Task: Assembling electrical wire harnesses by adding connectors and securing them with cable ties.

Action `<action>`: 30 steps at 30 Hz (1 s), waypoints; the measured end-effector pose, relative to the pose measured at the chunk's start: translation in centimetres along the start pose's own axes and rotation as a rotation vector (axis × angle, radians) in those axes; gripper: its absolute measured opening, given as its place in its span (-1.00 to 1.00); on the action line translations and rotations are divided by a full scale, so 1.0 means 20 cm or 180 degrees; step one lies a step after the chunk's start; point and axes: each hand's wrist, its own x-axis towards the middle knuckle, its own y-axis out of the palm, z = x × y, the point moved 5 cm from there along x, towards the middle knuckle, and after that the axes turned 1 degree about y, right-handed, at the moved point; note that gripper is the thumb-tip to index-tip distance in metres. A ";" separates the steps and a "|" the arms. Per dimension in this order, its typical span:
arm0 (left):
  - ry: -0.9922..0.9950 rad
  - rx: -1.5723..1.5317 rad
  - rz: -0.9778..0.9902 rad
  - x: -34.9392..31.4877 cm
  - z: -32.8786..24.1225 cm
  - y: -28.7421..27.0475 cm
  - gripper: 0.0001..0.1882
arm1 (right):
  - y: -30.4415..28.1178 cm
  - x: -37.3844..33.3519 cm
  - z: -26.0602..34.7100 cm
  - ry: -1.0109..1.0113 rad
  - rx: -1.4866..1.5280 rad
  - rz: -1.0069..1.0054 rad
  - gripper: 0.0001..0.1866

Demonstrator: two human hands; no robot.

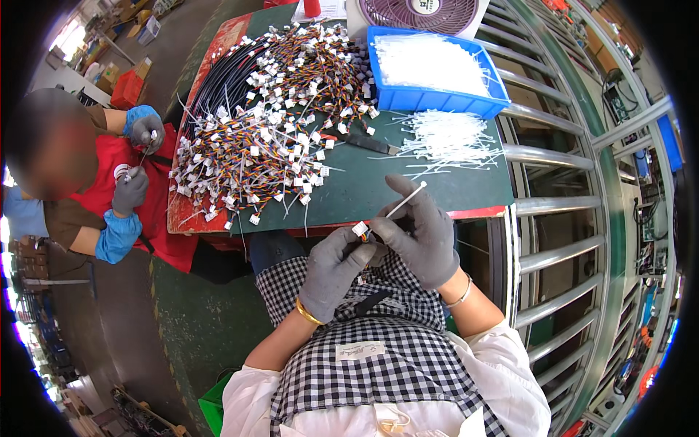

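Checked apron (364,379), black and white, nearest the camera, worn over a white shirt (502,371); pale label on the chest. Both hands gloved in grey, raised above the lap at the near edge of the table (470,191).

Left hand (331,269): thumb and fingers together, clamped on a short cable (361,230). Its white plug and a bit of coloured wire poke out above the fingertips; the rest is hidden by the gloves. Gold bracelet (309,312) at the wrist.

Right hand (421,234): just beside the left, thumb and fingers pinched on a white zip tie (406,199), which slants up and to the right, small head uppermost. Cannot tell whether the tie loops around the wires. Thin bracelet (460,293) on this wrist.

On the table, green top with red edging: large heap of cables (247,160) to the left, white plugs, multicoloured wires; black cords (226,84) behind. Dark flat strip (371,143) between the heap and a loose pile of zip ties (448,138). Blue bin (437,102) beyond, full of more ties. Fan (419,13) at the far end.

Right of the table, metal rollers (559,204). To the left, a co-worker in a red apron (164,211), grey gloves, blue sleeve covers, something thin between the hands.
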 end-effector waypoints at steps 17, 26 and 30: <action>-0.0239 0.0026 0.0134 0.02 -0.02 -0.02 -0.61 | 0.01 -0.04 0.01 -0.0084 -0.0266 -0.0011 -0.72; -0.0614 -0.0591 0.0143 0.02 0.00 0.00 -0.58 | -0.01 -0.01 -0.04 -0.0117 -0.0055 0.0212 -0.88; -0.0652 -0.0897 0.0220 0.01 0.00 0.03 -0.57 | 0.02 -0.02 -0.06 -0.0061 0.0192 0.0257 -0.88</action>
